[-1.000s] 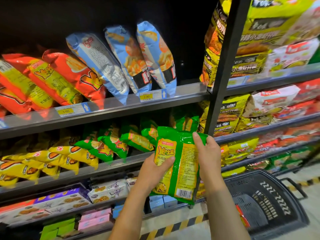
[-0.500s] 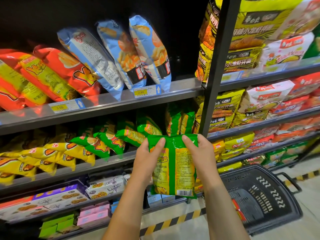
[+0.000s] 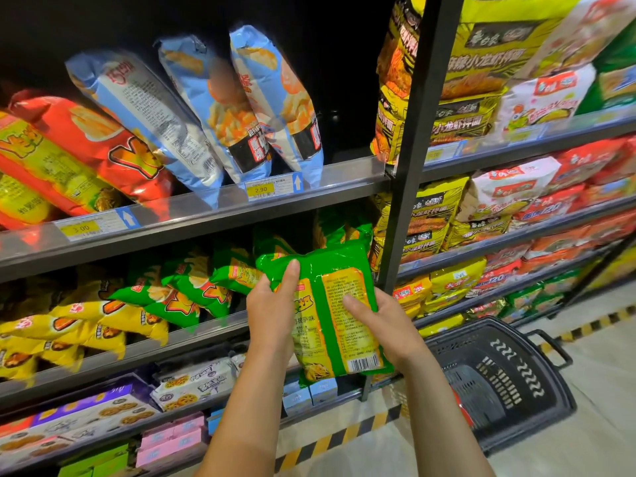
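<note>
Head view: a glossy green plastic snack bag with yellow printed panels (image 3: pixel 344 297) is held in the air between both hands, in front of the grey metal middle shelf (image 3: pixel 192 335) and just left of the black upright post (image 3: pixel 409 166).

The left hand (image 3: pixel 272 315) grips the bag's left edge, with the thumb lying up the front face and the fingers hidden behind. The right hand (image 3: pixel 389 328) grips the lower right side, thumb across the yellow panel and fingers curled underneath. Both grips are closed on the bag.

The bag's long axis stands nearly upright and leans a little. Its sealed top points up toward the shelf and its barcode end points down toward the person.

The row of matching green bags (image 3: pixel 179 290) lies to the left, nearer the left hand. The black plastic shopping basket (image 3: pixel 509 370) sits on the floor down to the right, nearer the right hand. The shelf is probably the nearer destination, since the bag's top edge is level with it.
</note>
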Motion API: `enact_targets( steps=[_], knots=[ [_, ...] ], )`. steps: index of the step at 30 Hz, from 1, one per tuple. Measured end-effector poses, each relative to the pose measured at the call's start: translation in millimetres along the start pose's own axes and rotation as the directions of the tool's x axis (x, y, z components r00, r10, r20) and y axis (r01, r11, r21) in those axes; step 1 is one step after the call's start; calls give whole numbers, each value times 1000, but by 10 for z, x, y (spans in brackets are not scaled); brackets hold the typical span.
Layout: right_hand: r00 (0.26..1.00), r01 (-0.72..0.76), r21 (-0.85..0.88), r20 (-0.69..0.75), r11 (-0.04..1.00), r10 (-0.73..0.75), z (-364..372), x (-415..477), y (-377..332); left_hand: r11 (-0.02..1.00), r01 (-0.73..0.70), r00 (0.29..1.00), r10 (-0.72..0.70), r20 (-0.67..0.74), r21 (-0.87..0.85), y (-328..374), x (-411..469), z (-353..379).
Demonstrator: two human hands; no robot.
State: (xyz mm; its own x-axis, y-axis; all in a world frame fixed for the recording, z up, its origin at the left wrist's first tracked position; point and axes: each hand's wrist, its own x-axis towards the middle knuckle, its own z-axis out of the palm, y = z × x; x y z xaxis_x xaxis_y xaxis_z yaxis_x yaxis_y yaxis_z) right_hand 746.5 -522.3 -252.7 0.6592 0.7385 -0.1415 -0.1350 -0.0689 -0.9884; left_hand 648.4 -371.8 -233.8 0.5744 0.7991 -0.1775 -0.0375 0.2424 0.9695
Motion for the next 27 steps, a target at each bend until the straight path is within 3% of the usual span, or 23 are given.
enact_targets(
  steps=[5, 9, 12, 16, 27],
  knots=[
    [993, -20, -48, -121, 999, 14, -61, 84, 6, 999, -20, 997, 17, 74, 35, 78, 179, 149],
    [958, -33, 61, -282, 998, 49, -177, 130, 14, 990, 33, 960, -70, 272, 139, -2, 400, 294],
    [901, -17, 244, -417, 970, 121, -267, 157, 23, 977, 77, 874, -163, 458, 201, -109, 455, 408],
    [810, 12, 325, -558, 946, 181, -421, 129, 64, 942, 94, 730, -285, 621, 322, -271, 479, 586],
    [652, 57, 358, -721, 932, 237, -1300, -361, 547, 893, 7, 597, -364, 714, 450, -973, 383, 1672]
  ],
)
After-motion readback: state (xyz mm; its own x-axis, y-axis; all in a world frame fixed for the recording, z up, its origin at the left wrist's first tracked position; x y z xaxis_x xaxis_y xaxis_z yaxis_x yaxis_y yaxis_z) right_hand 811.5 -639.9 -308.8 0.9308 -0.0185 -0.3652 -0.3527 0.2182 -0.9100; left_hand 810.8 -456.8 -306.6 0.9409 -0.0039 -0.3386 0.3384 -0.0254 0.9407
